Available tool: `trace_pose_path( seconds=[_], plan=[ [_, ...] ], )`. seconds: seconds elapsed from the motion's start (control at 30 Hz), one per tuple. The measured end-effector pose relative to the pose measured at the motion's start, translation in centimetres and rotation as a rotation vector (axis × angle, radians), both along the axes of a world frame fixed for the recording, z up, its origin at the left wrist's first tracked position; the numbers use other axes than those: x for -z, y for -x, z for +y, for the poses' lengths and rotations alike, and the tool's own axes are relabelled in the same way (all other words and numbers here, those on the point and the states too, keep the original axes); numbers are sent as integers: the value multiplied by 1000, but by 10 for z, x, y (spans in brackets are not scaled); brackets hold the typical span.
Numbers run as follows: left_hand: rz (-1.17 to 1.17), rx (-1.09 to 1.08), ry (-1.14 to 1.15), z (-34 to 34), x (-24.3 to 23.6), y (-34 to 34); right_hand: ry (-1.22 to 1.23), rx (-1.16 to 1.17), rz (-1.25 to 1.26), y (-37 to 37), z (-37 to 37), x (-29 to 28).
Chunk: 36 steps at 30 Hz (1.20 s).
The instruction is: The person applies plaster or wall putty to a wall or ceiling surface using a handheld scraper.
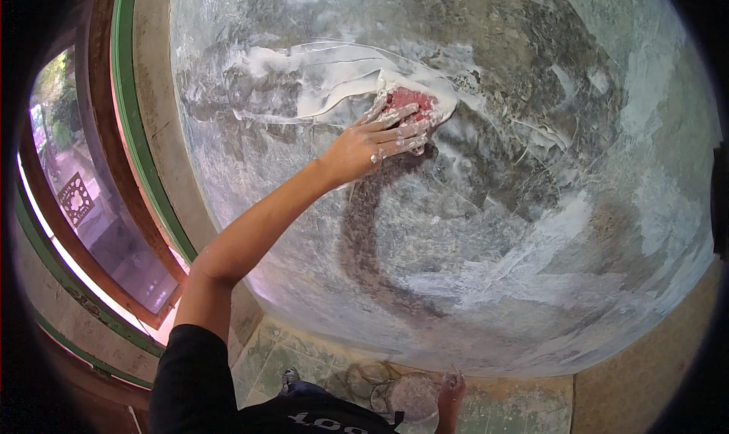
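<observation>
My left hand (376,142) is pressed toward the wall (471,244), its paste-smeared fingers closed over a red putty spreader (411,104). Thick white putty coats the spreader's edges, hiding its full shape. Wet white putty (319,77) with raised ridges lies on the wall to the left of and above the spreader. Low at the right of my body hangs my right hand (452,388), dusted with white and holding nothing that I can see; a finger points upward.
A window (99,183) with a brown wooden frame and green trim (144,130) stands at the left. On the tiled floor (524,407) by my body are a round, whitish container (414,396) and other round items. One foot (289,377) shows near the wall's base.
</observation>
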<state>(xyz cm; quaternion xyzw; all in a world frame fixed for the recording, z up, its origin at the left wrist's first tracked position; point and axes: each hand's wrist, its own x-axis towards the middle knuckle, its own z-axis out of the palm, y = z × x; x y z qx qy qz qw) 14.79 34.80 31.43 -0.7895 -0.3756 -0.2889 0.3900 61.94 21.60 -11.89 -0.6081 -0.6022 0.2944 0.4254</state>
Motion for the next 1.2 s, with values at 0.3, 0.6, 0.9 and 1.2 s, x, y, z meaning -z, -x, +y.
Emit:
trace_pose_path(
  seconds=[0.3,0.6,0.9,1.2],
  plan=[
    [337,-85,96,-12,-22,53,137,0,226,20,1,-8],
    [587,124,-10,-23,-62,95,-202,57,-210,67,-4,-2],
    [654,239,20,-36,-95,138,64,87,-60,165,-18,-30],
    [712,319,31,-42,-109,184,35,79,-20,247,-32,-65]
  ],
)
